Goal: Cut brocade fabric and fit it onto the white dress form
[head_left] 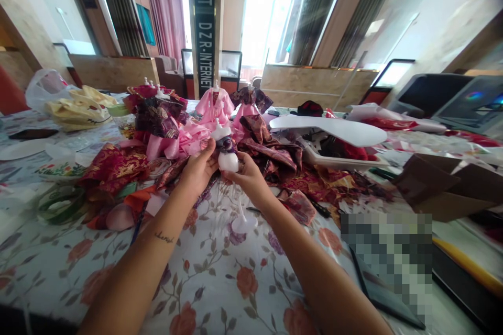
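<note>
Mini dress form (228, 162) | left hand (199, 168), right hand (248, 174): grip closed on it | brocade scraps (271, 154) behind

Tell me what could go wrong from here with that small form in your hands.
The dark cloth around the small white dress form could slip while the left hand and right hand turn it. The loose white stand just below the hands might get knocked over. The pink-dressed form stands among crowded fabric behind them, so a wide movement could perhaps topple it.
</note>
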A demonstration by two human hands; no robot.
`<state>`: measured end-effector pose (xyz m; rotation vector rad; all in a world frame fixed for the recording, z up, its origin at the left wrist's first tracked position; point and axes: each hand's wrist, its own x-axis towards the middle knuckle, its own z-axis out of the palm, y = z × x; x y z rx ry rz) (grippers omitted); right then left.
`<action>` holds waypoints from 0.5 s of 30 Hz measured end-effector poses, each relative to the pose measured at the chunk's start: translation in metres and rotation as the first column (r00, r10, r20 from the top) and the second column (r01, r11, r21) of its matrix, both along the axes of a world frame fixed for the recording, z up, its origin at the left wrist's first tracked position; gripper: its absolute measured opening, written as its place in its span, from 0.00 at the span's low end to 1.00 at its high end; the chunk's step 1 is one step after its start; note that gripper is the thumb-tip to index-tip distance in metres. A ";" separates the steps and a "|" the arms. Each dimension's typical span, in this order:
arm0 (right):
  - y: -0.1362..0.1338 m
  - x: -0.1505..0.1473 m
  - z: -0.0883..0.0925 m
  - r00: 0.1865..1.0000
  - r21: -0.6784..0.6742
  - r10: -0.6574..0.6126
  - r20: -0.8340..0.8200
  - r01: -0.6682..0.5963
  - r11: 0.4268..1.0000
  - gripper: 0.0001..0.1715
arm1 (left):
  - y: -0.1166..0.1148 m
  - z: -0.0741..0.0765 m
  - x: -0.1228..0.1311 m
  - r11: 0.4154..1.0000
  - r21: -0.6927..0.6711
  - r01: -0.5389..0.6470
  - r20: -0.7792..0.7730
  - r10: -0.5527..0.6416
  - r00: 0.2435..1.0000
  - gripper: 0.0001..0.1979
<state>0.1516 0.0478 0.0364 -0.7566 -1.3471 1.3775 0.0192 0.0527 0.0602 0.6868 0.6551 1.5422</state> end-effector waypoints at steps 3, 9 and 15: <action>0.000 -0.003 0.000 0.998 0.038 0.022 -0.051 -0.020 0.999 0.28 | -0.006 0.010 -0.006 0.998 0.068 0.001 -0.016 0.000 1.000 0.09; 0.001 -0.010 -0.005 0.992 0.129 0.048 -0.120 -0.033 0.991 0.27 | -0.015 0.031 -0.024 0.972 0.132 -0.195 -0.046 0.202 0.978 0.06; 0.003 -0.013 -0.018 0.997 0.114 0.050 -0.061 -0.042 0.993 0.24 | -0.027 0.049 -0.041 0.915 0.134 -0.382 -0.077 0.394 0.916 0.03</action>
